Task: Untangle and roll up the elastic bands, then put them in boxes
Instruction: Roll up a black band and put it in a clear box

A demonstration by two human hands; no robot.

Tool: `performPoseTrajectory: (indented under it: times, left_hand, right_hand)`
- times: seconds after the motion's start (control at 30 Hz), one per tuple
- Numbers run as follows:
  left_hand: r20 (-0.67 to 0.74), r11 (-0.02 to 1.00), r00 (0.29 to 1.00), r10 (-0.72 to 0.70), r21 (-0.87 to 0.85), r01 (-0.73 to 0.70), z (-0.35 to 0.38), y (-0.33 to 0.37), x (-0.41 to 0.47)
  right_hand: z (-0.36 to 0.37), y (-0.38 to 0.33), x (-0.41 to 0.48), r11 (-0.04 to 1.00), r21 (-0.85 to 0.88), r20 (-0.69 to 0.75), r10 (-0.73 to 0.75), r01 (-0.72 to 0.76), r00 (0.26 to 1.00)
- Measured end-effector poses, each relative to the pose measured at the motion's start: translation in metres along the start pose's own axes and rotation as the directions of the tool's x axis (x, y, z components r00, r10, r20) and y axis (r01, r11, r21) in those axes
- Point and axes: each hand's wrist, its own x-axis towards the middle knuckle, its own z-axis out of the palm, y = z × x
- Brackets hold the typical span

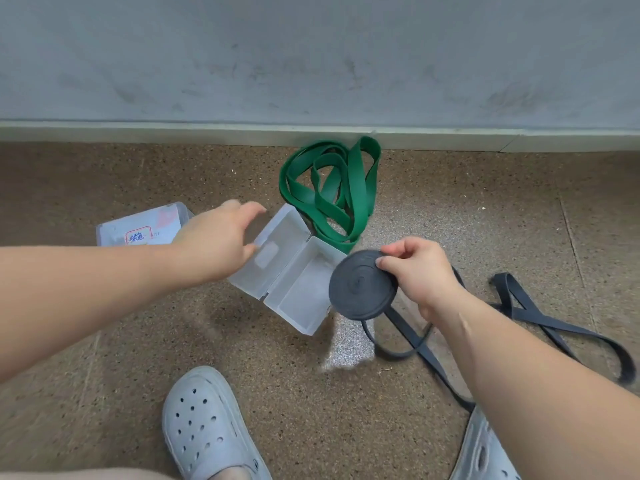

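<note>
The person crouches on a speckled brown floor (104, 341), close to a grey wall (311, 64). The right hand (420, 271) holds a black roll (360, 285), a dark elastic band wound into a flat disc. The thumb and the curled fingers (389, 262) pinch the upper right edge of the disc. The roll is in the air, just beside the right end of an open box (301, 289) and partly over its corner.

From under the roll a loose black band (526, 310) goes down to the floor. It makes a loop there and then lies crossed over itself further to the right.

The open box is of clear plastic. It stands on the floor between the two hands, and its lid lies flat toward the left. The left hand (221, 237) reaches over this lid with the fingers spread and relaxed, and it grasps nothing. The hand is a little blurred, so I cannot tell if it touches the lid.

A green band (360, 192) lies in a tangled heap on the floor behind the open box, against the foot of the wall. A labelled box (138, 230) stands to the left, partly hidden by the left hand. Near me, two grey shoes (204, 424) with holes are on the floor.
</note>
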Motion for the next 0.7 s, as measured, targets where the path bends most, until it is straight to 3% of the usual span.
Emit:
performPoseTrajectory:
  times: [0.07, 0.13, 0.17, 0.23, 0.3, 0.37, 0.47, 0.6, 0.7]
  left_hand:
    - [-0.049, 0.923, 0.955, 0.292, 0.278, -0.267, -0.001, -0.002, 0.0]
    - [0.041, 0.649, 0.786, 0.617, 0.537, -0.539, -0.006, 0.001, -0.004]
    - [0.109, 0.524, 0.708, 0.698, 0.596, -0.608, -0.007, 0.004, -0.007]
    - [0.252, 0.451, 0.679, 0.69, 0.585, -0.675, -0.006, 0.016, -0.015]
    - [0.431, 0.485, 0.723, 0.54, 0.543, -0.686, 0.0, 0.022, -0.023]
    - [0.399, 0.493, 0.749, 0.529, 0.574, -0.654, 0.009, 0.018, -0.033]
    - [0.246, 0.406, 0.742, 0.624, 0.709, -0.577, 0.024, 0.011, -0.044]
    - [0.322, 0.308, 0.723, 0.612, 0.744, -0.593, 0.055, 0.025, -0.045]
    - [0.364, 0.375, 0.758, 0.542, 0.702, -0.605, 0.067, 0.032, -0.038]
  right_hand:
    - [0.016, -0.009, 0.001, 1.0, 0.019, -0.009, -0.013, 0.013, 1.0]
    - [0.038, -0.01, 0.003, 0.999, -0.042, -0.024, -0.032, 0.031, 0.999]
    - [0.049, -0.01, 0.004, 0.996, -0.085, -0.027, -0.036, 0.034, 0.999]
    - [0.068, -0.008, 0.004, 0.991, -0.134, -0.027, -0.023, 0.019, 0.999]
    - [0.081, -0.003, 0.004, 0.989, -0.148, -0.049, 0.004, -0.011, 0.999]
    - [0.088, 0.003, 0.003, 0.987, -0.15, -0.077, 0.036, -0.047, 0.996]
    - [0.092, 0.012, 0.003, 0.985, -0.147, -0.109, 0.07, -0.086, 0.992]
    - [0.097, 0.021, 0.003, 0.981, -0.162, -0.146, 0.083, -0.107, 0.986]
    - [0.104, 0.025, 0.003, 0.982, -0.137, -0.178, 0.107, -0.132, 0.978]
